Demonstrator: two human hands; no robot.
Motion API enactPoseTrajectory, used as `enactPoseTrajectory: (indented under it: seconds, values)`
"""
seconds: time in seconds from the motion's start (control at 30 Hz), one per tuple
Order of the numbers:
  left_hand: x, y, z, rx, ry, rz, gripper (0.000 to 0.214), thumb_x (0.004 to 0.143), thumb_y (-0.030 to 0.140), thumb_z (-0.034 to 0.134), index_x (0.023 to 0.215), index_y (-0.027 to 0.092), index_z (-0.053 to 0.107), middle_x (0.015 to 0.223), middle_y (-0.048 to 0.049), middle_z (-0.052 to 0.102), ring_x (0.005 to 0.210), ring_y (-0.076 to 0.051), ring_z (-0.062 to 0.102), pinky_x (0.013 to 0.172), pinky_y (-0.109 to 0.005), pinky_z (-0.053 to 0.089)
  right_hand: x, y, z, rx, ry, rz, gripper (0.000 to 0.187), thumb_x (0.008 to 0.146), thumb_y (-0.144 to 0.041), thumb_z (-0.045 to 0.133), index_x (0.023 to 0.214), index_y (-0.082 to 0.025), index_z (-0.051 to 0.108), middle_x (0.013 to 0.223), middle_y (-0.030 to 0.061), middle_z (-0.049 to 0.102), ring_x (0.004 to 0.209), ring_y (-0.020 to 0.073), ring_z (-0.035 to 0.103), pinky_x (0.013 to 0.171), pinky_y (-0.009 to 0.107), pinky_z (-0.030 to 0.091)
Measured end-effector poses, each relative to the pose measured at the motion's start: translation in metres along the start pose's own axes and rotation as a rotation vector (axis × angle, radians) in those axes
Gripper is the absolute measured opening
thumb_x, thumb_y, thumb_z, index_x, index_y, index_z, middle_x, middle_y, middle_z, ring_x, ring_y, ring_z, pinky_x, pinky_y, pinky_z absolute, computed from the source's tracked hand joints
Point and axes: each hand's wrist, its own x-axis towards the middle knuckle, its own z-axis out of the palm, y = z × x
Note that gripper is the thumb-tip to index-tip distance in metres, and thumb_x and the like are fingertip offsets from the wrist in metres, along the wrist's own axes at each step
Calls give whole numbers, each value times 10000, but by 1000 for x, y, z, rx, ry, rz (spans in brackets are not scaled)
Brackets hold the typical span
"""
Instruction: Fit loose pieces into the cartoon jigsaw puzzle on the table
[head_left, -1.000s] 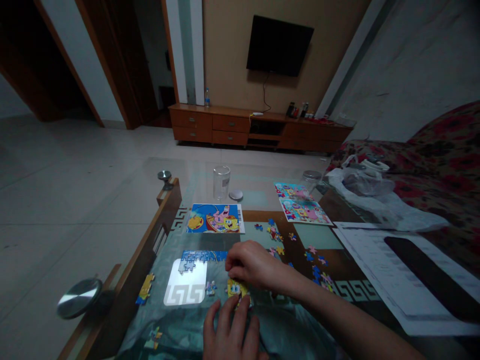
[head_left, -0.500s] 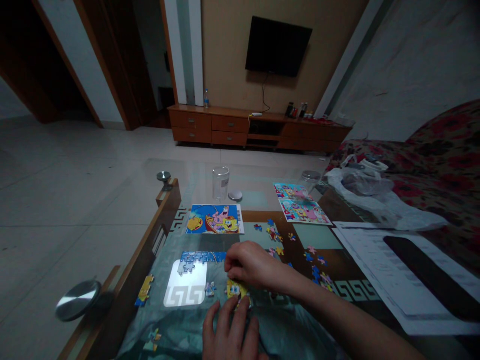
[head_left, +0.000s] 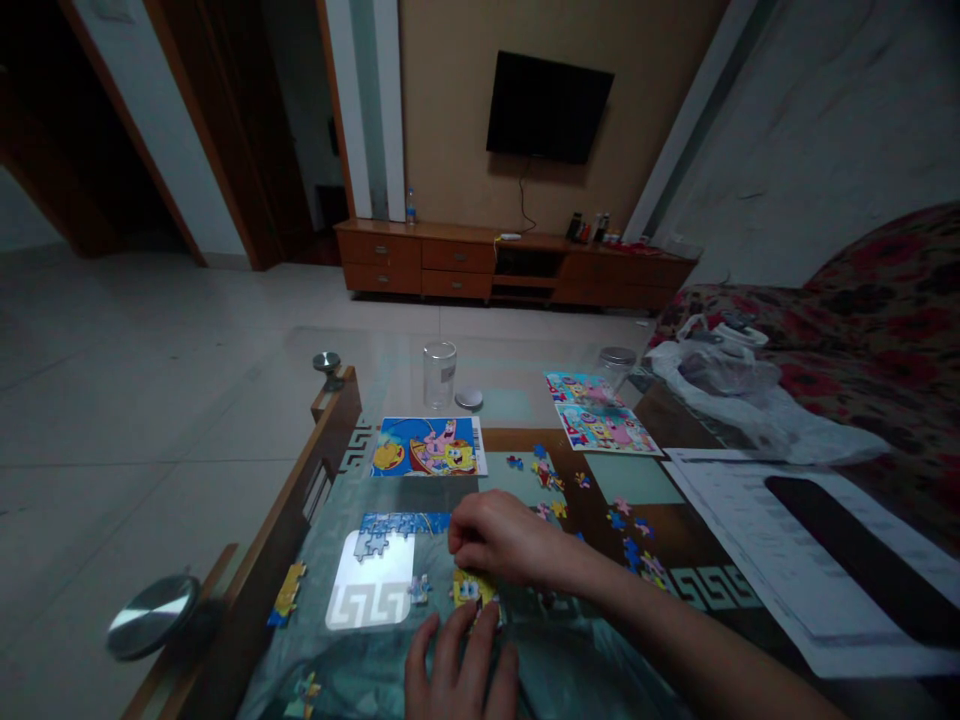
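Observation:
My right hand (head_left: 491, 538) is closed, its curled fingertips at the right end of a joined strip of blue jigsaw puzzle pieces (head_left: 394, 523). Whatever is between those fingertips is hidden. Just below it lies a joined yellow puzzle section (head_left: 469, 590) with a cartoon face. My left hand (head_left: 463, 665) is open, fingers spread and lying flat, with fingertips touching the lower edge of that yellow section. A small loose piece (head_left: 419, 589) lies left of the yellow section. Another yellow and blue section (head_left: 287, 595) is near the table's left edge.
A reference picture card (head_left: 429, 446) lies beyond the strip, with a glass jar (head_left: 439, 375) and a lid (head_left: 469, 398) behind. Loose pieces (head_left: 634, 553) are scattered to the right. Papers (head_left: 750, 540), a black phone-like object (head_left: 855, 555) and a plastic bag (head_left: 780, 415) occupy the right side.
The view has tilted up slightly, so the scene sits a little lower. Both hands keep nearly the same place and pose over the puzzle.

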Motion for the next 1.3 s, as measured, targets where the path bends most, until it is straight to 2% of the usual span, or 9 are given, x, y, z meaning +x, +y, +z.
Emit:
enactPoseTrajectory:
  seconds: [0.33,0.7,1.1,1.3]
  values:
    - [4,2,1,-27,49,-37,423,961,273,307,708,256,645,832,-21,714,877,-204,582,932,-392,316,1,2,3,6,17,9,112,738,-119,681,807,-197,723,768,12,712,704,141,599,615,230,392]
    - [3,2,1,-17,49,-40,419,962,304,314,698,249,635,826,-18,719,876,-205,585,923,-396,318,1,-2,0,3,1,22,136,740,-104,660,821,-195,722,765,14,710,700,140,599,614,232,389]
    - [3,1,0,-14,4,-28,397,943,251,320,717,252,646,849,-24,714,888,-212,585,914,-402,324,2,-2,2,-16,5,36,134,743,-109,663,816,-203,723,777,20,713,722,155,606,617,244,385]
    - [2,1,0,-13,28,-31,431,964,289,308,705,249,650,837,-22,729,872,-212,596,925,-403,316,2,-1,2,-10,5,22,132,738,-106,665,810,-200,723,776,20,711,720,150,601,626,240,392]
